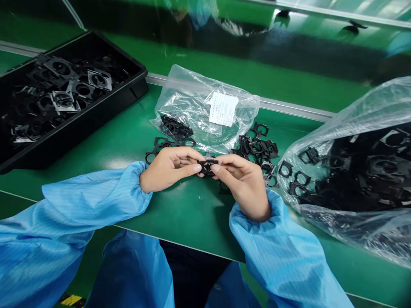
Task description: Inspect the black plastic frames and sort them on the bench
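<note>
Left hand [169, 168], right hand [244, 179], angled inward, both apparently pinching one black frame [205, 165]

The tabletop [189, 218] is spreading deep green across the middle of the frame, as I'm seeing it. Both sleeves [96, 192], lower left and lower right, are showing light blue with thin lines running through the cloth. At centre, a piece [204, 164] is looking plain black. Upper left, the tray [96, 124] is showing black too, its black parts [107, 83] glinting silvery grey in places. Near upper centre, a white label [224, 109] with dark print is standing out on a colourless bag [189, 96].
</note>
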`<state>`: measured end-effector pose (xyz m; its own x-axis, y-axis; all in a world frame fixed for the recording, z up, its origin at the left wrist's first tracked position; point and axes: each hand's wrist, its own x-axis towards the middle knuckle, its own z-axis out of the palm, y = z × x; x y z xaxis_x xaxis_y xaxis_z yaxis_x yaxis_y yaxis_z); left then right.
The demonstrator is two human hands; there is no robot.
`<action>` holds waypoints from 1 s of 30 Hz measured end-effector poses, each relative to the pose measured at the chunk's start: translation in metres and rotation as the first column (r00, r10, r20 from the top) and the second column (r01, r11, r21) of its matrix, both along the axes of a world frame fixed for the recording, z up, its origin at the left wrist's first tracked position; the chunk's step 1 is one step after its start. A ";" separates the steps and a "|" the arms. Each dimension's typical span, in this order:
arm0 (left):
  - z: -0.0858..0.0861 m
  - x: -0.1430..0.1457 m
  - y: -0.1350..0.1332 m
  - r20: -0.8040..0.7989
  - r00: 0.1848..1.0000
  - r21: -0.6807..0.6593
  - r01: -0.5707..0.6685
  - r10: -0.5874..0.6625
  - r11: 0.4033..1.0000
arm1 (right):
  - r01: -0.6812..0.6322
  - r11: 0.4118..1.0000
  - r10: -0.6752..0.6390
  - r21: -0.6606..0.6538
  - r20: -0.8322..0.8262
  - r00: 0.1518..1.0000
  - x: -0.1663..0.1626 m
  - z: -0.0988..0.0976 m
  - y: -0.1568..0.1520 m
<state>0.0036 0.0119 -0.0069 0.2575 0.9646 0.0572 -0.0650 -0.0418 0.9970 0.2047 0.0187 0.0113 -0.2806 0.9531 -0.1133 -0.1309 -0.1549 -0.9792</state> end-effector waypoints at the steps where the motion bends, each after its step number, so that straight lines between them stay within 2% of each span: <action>1: 0.000 0.000 0.000 -0.011 1.000 0.004 -0.011 0.011 1.000 | 0.004 1.000 -0.004 0.015 0.005 1.000 0.000 -0.001 0.000; 5: 0.004 -0.002 0.001 -0.063 0.997 0.029 -0.043 0.045 0.999 | 0.010 0.998 -0.012 0.062 0.038 0.999 0.001 -0.003 -0.004; 10: 0.008 -0.002 0.000 -0.078 0.997 0.021 -0.020 0.021 1.000 | 0.023 0.990 -0.034 0.141 0.081 0.996 0.003 -0.002 -0.006; 15: 0.002 0.000 -0.001 -0.046 0.999 0.003 0.000 0.000 1.000 | -0.008 0.998 0.004 0.070 0.056 0.998 0.004 -0.004 -0.001; 20: -0.002 0.002 -0.001 -0.055 0.998 0.039 -0.016 0.018 0.999 | 0.013 0.997 -0.019 0.074 0.069 0.997 0.003 -0.007 0.000; 26: 0.001 0.001 -0.005 -0.131 0.990 0.180 -0.035 0.059 0.983 | 0.005 0.990 -0.022 0.141 0.114 0.993 0.005 -0.001 -0.004; 30: 0.000 0.001 -0.005 -0.207 0.970 0.339 -0.048 0.124 0.940 | 0.007 0.981 -0.035 0.194 0.143 0.989 0.006 0.000 -0.003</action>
